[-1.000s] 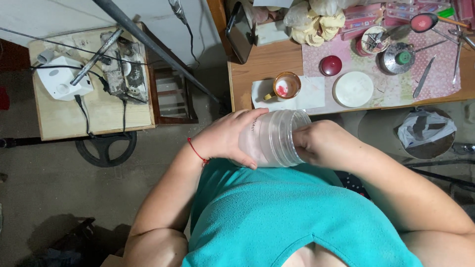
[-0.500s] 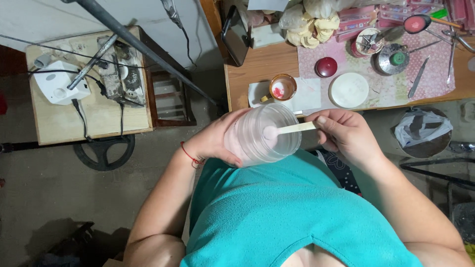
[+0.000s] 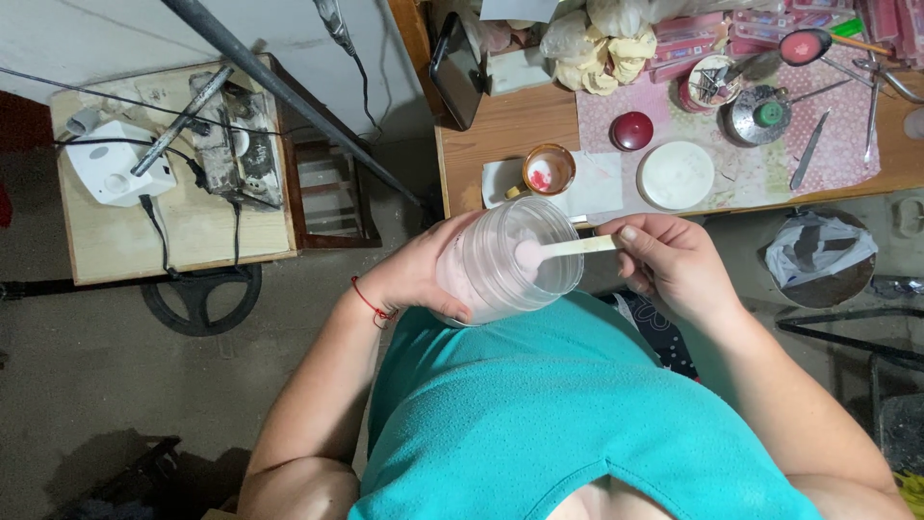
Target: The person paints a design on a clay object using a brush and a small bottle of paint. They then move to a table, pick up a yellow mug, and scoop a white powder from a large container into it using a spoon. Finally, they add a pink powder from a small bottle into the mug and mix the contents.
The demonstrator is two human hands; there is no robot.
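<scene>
Two hands meet at a clear plastic jar (image 3: 510, 258), held tilted above the person's teal shirt (image 3: 577, 414), just short of the wooden table (image 3: 500, 125) edge. Left hand (image 3: 423, 274) wraps the jar's side, clenched around it, a red thread (image 3: 371, 300) on its wrist. Right hand (image 3: 674, 265), to the jar's right, pinches a pale flat stick (image 3: 577, 247) whose pink-coated end sits inside the jar mouth. Beyond the jar on the table stand a small copper-rimmed cup (image 3: 549, 170), a white round lid (image 3: 676, 175) and a dark red ball (image 3: 631, 130), all well apart from the jar
</scene>
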